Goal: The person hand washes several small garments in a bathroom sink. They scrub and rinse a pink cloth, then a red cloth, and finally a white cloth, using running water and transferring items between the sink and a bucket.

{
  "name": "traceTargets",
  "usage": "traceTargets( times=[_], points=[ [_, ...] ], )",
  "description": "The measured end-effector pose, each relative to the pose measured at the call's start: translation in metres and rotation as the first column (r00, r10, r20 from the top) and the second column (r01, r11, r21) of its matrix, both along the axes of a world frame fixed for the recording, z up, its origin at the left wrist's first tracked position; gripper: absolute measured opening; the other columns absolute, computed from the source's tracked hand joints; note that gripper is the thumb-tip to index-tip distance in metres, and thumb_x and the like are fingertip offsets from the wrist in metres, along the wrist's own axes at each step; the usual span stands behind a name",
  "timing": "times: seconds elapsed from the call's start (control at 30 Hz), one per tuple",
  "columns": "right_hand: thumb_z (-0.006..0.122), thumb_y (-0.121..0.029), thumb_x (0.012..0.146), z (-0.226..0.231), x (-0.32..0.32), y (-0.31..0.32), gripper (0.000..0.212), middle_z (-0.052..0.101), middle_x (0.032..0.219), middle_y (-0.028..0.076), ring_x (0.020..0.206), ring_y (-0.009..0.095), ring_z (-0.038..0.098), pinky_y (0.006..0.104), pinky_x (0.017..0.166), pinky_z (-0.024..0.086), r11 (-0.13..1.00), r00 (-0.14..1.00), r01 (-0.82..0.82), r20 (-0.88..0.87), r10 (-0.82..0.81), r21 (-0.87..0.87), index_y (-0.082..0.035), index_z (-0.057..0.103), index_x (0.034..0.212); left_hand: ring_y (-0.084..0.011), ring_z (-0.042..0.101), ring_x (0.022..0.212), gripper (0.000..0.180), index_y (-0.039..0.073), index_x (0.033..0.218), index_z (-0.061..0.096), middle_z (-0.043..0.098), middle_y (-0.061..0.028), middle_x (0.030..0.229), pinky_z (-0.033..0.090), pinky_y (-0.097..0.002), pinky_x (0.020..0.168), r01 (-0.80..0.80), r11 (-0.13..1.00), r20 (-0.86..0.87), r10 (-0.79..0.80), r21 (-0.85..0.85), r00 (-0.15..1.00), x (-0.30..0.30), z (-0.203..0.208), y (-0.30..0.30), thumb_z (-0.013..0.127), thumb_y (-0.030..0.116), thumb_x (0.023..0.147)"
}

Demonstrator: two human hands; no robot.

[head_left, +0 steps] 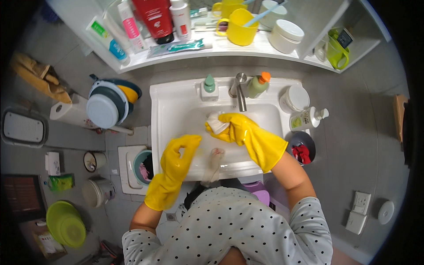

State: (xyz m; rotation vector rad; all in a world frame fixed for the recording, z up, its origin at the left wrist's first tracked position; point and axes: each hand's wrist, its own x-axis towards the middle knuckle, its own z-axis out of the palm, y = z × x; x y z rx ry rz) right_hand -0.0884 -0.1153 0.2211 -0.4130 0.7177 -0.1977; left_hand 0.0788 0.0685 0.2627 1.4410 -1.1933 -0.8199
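Both my hands wear yellow rubber gloves over a white washbasin (161,95). My right hand (240,128) is closed round a bunched white cloth (217,124) in front of the tap (240,90). Part of the cloth is hidden by the glove. My left hand (179,152) is over the basin's left side, thumb and fingers curled together with a small gap in the loop; nothing shows in it. Between the hands, a wet, pale sock-like cloth (214,165) with a reddish end hangs over the basin's front edge.
On the basin rim stand a green-topped pump bottle (209,90), an orange-topped pump bottle (258,85), a white tub (295,98) and a white pump bottle (307,119). A dark bowl (311,143) holds red cloth. Above runs a shelf (185,52) of toiletries.
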Motion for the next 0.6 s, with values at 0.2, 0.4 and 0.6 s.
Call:
traceTargets(
  times=[0.2,0.4,0.6],
  points=[
    [0.060,-0.017,0.097,0.053,-0.004,0.002,0.038,0.067,0.117,0.019,0.105,0.030,0.069,0.0405,0.093,0.057,0.991,0.992,-0.112,-0.074,0.106,-0.071,0.004,0.056,0.128,-0.0413,0.047,0.130,0.069,-0.003,0.142,0.043,0.048,-0.0224,0.143,0.036,-0.0539,0.112,0.367,0.925,-0.925,0.223,0.102,-0.308,-0.024,-0.090,0.023,0.034,0.054,0.103],
    [0.068,-0.013,0.092,0.102,-0.042,0.027,0.033,0.070,0.109,0.017,0.099,0.024,0.071,0.0350,0.089,0.058,0.906,0.934,-0.337,-0.213,0.287,-0.256,0.004,0.062,0.120,-0.0413,0.042,0.136,0.076,-0.003,0.146,0.038,0.043,-0.0233,0.147,0.028,-0.0558,0.116,0.197,0.946,-0.812,0.323,0.258,-0.486,-0.036,-0.072,-0.017,0.033,0.058,0.101],
    [0.071,-0.014,0.091,0.067,-0.089,0.043,0.035,0.072,0.108,0.012,0.096,0.017,0.070,0.0285,0.089,0.053,0.810,0.834,-0.530,-0.329,0.444,-0.250,0.002,0.064,0.121,-0.0323,0.049,0.131,0.054,-0.003,0.138,0.045,0.054,-0.0205,0.137,0.035,-0.0463,0.112,0.016,1.000,-0.937,-0.004,-0.010,-0.348,-0.013,-0.121,-0.018,0.043,0.036,0.102]
  ],
)
